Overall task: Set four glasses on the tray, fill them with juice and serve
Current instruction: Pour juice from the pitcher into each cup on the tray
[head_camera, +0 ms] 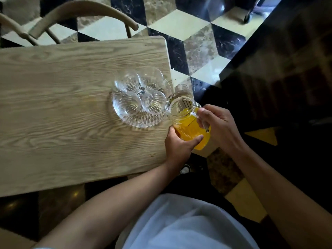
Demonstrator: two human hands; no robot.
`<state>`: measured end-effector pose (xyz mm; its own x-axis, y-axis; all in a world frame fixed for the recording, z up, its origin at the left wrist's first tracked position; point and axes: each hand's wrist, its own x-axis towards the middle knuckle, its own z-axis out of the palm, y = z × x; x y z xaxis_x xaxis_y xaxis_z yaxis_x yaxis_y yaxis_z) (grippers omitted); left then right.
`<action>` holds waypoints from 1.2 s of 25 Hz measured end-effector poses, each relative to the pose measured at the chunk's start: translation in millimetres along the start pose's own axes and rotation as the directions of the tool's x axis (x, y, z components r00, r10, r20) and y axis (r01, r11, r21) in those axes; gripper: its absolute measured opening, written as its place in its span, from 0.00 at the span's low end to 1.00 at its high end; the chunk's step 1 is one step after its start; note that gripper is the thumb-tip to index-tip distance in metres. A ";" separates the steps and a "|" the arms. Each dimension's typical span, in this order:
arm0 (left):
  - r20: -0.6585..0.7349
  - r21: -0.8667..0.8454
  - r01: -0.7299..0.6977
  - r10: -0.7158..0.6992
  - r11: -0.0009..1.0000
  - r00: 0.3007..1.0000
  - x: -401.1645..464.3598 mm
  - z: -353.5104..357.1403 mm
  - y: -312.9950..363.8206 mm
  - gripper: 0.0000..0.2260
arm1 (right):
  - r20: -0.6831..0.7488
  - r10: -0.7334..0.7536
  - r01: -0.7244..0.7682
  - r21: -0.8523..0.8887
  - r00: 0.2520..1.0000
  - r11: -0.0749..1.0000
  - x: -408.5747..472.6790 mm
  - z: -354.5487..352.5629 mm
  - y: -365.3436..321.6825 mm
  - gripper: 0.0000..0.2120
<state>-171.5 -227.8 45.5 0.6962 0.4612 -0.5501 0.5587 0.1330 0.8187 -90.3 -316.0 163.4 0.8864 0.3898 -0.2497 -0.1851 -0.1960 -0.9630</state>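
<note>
A round clear glass tray (136, 121) lies near the right edge of the wooden table (62, 105). Several empty clear glasses (152, 103) stand close together on it. A glass jug of orange juice (188, 126) is held tilted just right of the tray, its mouth close to the nearest glass. My right hand (219, 126) grips the jug's handle. My left hand (179, 146) curls round the jug's lower body from below. No juice shows in the glasses.
A curved wooden chair back (80, 13) stands behind the table's far edge. To the right rises a dark glossy counter (278, 78). Checkered marble floor (188, 33) lies between the table and the counter. My white garment (188, 227) fills the bottom of the view.
</note>
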 end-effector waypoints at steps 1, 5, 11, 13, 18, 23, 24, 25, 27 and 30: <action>0.007 -0.015 0.015 -0.015 1.000 1.000 2.0 2.0 -1.2 0.36 | -0.012 0.007 -0.007 -0.009 1.000 1.000 2.0 0.9 0.4 0.19; 0.033 -0.065 0.100 -0.098 0.993 0.995 4.8 8.7 -5.3 0.36 | -0.015 0.027 -0.028 -0.048 1.000 0.998 8.9 1.5 2.4 0.19; -0.002 -0.030 0.144 -0.144 0.989 0.990 14.6 14.0 -5.6 0.37 | 0.044 0.060 -0.055 -0.115 0.997 0.992 25.5 1.5 1.7 0.21; -0.019 -0.058 0.153 -0.154 0.986 0.988 15.5 16.7 -4.8 0.38 | 0.056 0.055 -0.048 -0.124 0.997 0.991 30.3 2.0 2.0 0.20; -0.019 -0.168 0.176 -0.181 0.970 0.983 15.8 24.0 -3.5 0.39 | 0.067 0.099 -0.081 -0.223 0.993 0.971 48.4 5.1 3.6 0.21; 0.006 -0.295 0.168 -0.174 0.941 0.985 15.2 24.6 -4.8 0.37 | 0.081 0.099 -0.068 -0.323 0.992 0.944 54.5 11.4 -1.7 0.23; 0.016 -0.322 0.168 -0.172 0.932 0.985 14.3 23.8 -4.3 0.36 | 0.083 0.091 -0.056 -0.353 0.992 0.934 55.2 12.4 -3.6 0.22; 0.027 -0.347 0.170 -0.171 0.922 0.985 14.2 23.4 -4.7 0.35 | 0.085 0.084 -0.046 -0.383 0.993 0.923 56.2 13.4 -6.1 0.21; 0.039 -0.385 0.173 -0.171 0.907 0.984 13.8 22.3 -5.4 0.34 | 0.090 0.082 -0.036 -0.425 0.993 0.905 57.8 15.3 -10.3 0.19; 0.039 -0.419 0.175 -0.175 0.891 0.984 11.8 22.6 -5.1 0.33 | 0.089 0.079 -0.026 -0.485 0.993 0.874 58.2 18.4 -13.1 0.19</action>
<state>-156.0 -242.9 31.2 0.6050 0.3962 -0.6906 0.4309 0.5665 0.7025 -44.2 -274.2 159.6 0.8277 0.4516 -0.3332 0.0205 -0.6176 -0.7863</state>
